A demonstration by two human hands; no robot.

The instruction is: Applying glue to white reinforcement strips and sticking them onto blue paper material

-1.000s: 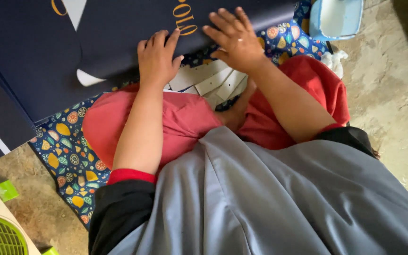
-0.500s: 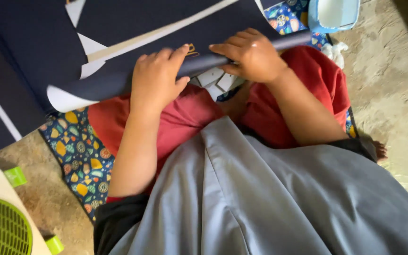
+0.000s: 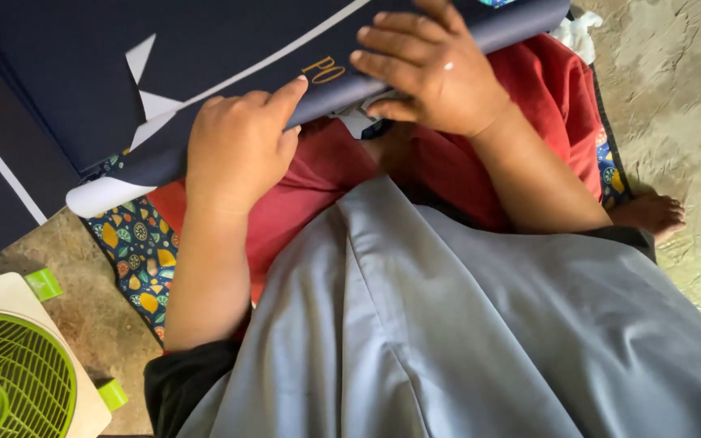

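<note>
Because the dark blue sheet [image 3: 204, 65] bends into a soft roll along its near edge without creasing, it looks like thin card or heavy paper: light, springy, smooth on its face and easy to dent or kink if pinched hard. It lies across the person's lap, over the red cloth [image 3: 310, 186] of the knees, and runs on away from them. The left hand [image 3: 237, 150] has closed its grip over the rolled edge, fingers on top and curled round the fold. The right hand [image 3: 436, 77] presses down flat on the same roll further along, fingers spread, its grip half closed; whether the thumb hooks under the sheet I cannot tell. A flat, wide hold on the roll, as both hands have now, seems the safest place to take it, since a corner grip would likely crumple it.

Under the sheet lies a patterned mat [image 3: 135, 259] with bright shapes on dark blue. Beyond the mat is a bare, rough concrete floor [image 3: 675, 97], where a bare foot [image 3: 651, 215] rests. Near the mat's corner stands a green fan [image 3: 10, 377] in a pale frame.
</note>
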